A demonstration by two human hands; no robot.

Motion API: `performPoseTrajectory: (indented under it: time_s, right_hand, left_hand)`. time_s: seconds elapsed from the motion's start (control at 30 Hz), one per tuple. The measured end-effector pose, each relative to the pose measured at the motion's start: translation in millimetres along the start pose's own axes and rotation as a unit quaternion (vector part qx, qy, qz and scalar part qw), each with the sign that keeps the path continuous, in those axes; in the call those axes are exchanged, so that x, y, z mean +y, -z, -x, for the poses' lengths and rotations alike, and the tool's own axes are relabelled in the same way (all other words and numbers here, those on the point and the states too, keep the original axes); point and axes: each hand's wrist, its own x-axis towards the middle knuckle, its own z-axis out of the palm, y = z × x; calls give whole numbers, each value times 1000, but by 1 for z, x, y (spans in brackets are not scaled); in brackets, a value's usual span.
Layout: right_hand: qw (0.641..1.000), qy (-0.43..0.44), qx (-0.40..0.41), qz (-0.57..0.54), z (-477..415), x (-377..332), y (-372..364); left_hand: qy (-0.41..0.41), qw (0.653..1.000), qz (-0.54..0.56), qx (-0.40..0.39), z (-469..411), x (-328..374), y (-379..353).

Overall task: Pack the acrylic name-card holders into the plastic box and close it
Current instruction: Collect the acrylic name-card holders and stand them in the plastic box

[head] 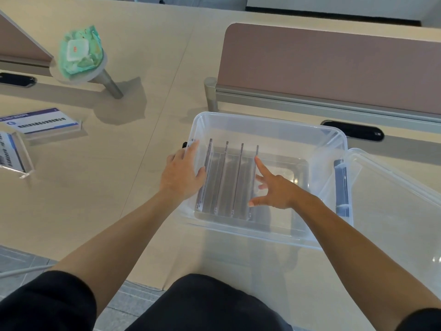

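Four acrylic name-card holders (229, 180) are standing on edge in the plastic box (267, 123) on the table (143, 163). Left hand (182, 174) is lying flat, fingers spread, against the box's left wall. Right hand (276, 191), splayed and holding nothing, is reaching inside, its forefinger touching the rightmost holder.

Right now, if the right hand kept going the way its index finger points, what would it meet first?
Probably the rightmost clear acrylic name-card holder: the right hand has its fingertip at that upright edge inside the clear plastic box, though contact is unclear.

The lid (403, 211) and 1 name-card holder (12, 154) are cut by picture edges.
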Motion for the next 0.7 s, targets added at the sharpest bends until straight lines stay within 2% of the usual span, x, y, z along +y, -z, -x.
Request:
performPoseTrajectory:
  time_s: [0.17, 0.33, 0.5, 0.7]
  right_hand:
    - [1000, -16, 6, 22, 4, -3, 5]
    - [979, -11, 123, 160, 10, -38, 36]
    - [978, 52, 150, 131, 14, -113, 26]
    - [970, 99, 127, 179, 5, -229, -32]
  left_hand:
    - [0, 999, 32, -20, 1, -1, 3]
    - [-10, 991, 130, 25, 15, -13, 21]
    - [72, 978, 193, 18, 39, -62, 44]
    - [94, 968, 231, -13, 91, -160, 76]
